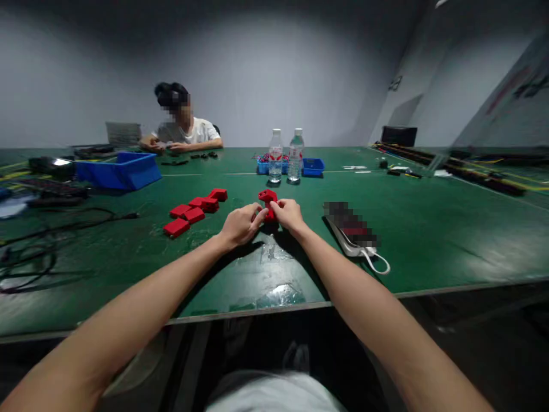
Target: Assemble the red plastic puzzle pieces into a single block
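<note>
With the grip of left hand (242, 224) and right hand (290, 214), pinching red block (269, 196) at the near middle of bench (429, 229). On right wall (463, 97), can make out marks (536, 81) too blurred to read. On bottles (275, 167) beyond the hands, can see red print, too small to read. Off to the left, can see loose blocks (176, 228), clustered.

one camera sat on my head, looking forward and down along my forearms (141, 303) to my left hand (240, 225) and right hand (289, 214), which fell near the centre. it looked from above my shirt (274, 395), close at the bottom, on the near side of the table (437, 229). the wide view ran across to the far wall (244, 68), well beyond my hands.
</note>
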Available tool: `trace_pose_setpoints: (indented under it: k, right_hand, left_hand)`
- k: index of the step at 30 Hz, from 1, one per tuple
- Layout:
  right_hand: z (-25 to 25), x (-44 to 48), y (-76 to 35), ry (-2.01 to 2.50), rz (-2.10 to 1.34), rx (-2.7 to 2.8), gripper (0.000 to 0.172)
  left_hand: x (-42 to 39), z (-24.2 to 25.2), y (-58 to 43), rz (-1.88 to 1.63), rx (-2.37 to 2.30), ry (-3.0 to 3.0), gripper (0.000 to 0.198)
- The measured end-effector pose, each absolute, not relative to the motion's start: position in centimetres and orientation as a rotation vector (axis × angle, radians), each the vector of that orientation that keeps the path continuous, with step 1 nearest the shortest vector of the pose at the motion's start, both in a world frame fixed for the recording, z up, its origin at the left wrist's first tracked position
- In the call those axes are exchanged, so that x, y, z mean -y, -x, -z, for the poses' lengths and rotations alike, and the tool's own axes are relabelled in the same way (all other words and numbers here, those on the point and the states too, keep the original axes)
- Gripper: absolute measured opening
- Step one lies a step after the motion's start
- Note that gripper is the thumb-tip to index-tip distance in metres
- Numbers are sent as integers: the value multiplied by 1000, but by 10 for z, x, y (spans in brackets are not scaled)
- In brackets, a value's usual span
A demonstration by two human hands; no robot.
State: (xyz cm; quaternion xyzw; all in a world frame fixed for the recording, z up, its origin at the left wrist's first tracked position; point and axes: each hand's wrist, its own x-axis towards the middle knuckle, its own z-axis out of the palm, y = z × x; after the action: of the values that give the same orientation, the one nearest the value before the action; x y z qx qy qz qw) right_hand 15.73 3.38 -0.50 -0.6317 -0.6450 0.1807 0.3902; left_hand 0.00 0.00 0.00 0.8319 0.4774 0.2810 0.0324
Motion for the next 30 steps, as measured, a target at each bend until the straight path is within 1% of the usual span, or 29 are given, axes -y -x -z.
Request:
trace_pose_setpoints:
  k: [2,5,9,12,14,17,22,30]
  right_hand:
    - [6,-35,-158,1596,-459,1596,30]
    - [9,-38,-156,1522,-586,1526,27]
    - [16,-39,-149,1288,-949,1448,21]
    - [20,-40,-146,1164,-1088,1493,19]
    - [22,-40,-146,1156,-1096,1539,18]
    - [22,-40,-148,1154,-1089,1607,21]
    - [21,-41,-151,1155,-1043,1650,25]
    - [17,-41,-157,1158,-1059,1675,23]
  left_hand:
    - [-3,3,2,-946,-1587,-2464,46]
    - [-10,8,5,-1017,-1641,-2335,49]
    - [-21,14,10,-975,-1471,-2288,51]
    - [-26,17,13,-939,-1351,-2272,46]
    - [-28,19,14,-942,-1332,-2259,40]
    - [-29,21,15,-964,-1345,-2269,36]
    - [-28,23,13,-1009,-1346,-2278,37]
    - [-24,20,12,-953,-1328,-2397,44]
